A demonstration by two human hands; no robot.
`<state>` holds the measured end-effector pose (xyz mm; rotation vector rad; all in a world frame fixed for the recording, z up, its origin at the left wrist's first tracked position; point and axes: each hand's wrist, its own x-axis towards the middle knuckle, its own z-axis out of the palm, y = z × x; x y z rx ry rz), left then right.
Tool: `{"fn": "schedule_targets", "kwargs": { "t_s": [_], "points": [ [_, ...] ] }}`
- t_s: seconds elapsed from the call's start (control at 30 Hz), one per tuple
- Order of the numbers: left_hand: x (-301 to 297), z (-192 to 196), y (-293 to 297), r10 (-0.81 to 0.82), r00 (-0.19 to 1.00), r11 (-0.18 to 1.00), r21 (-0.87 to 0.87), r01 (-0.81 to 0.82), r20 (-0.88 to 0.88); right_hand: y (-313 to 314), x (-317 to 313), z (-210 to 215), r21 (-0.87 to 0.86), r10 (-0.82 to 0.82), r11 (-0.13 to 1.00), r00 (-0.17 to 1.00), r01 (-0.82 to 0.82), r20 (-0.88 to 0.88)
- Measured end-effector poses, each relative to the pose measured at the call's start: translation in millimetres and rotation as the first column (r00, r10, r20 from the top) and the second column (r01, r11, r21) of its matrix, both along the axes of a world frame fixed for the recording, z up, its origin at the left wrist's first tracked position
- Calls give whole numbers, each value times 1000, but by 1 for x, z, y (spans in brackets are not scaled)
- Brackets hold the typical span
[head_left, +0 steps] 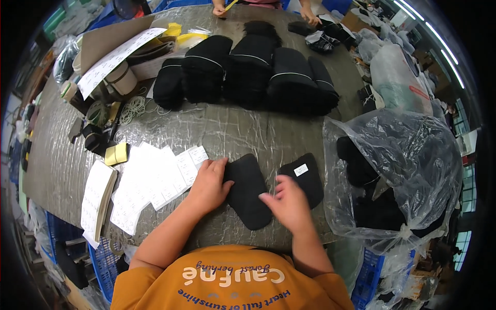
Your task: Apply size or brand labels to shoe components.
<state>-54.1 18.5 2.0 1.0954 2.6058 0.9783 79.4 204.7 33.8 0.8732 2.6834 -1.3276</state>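
Two black cut fabric pieces lie side by side on the table in front of me. My left hand rests at the left edge of the nearer, larger fabric piece, fingers stretched out and thumb touching it. Between the two pieces hovers my right hand, its thumb and fingers apart and slightly blurred. It partly covers the right-hand fabric piece, which bears a small white sticker. White label sheets spread out left of my left hand, their corner close to its fingers.
Tied stacks of black fabric stand across the middle. At right sits a clear plastic bag with black pieces inside. A pad of paper, yellow pad, string and tubs lie left. Another person's hands work at the far edge.
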Motion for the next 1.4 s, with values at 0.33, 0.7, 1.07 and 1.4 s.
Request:
{"fn": "schedule_targets", "kwargs": {
  "t_s": [0.33,0.7,1.07,1.4],
  "points": [
    [20,-2,-12,-189,975,977,119,175,116,-34,9,-11,1,121,993,992,-121,-37],
    [22,-7,-25,-362,816,904,384,189,450,-41,26,11,497,368,830,918,-251,-151],
    [5,15,-35,-106,993,961,263,88,56,-35,28,4,148,100,986,977,-72,-186],
    [-42,8,-62,39,999,967,-253,-42,-16,-33,23,-3,604,266,779,961,-171,-70]
  ]
}}
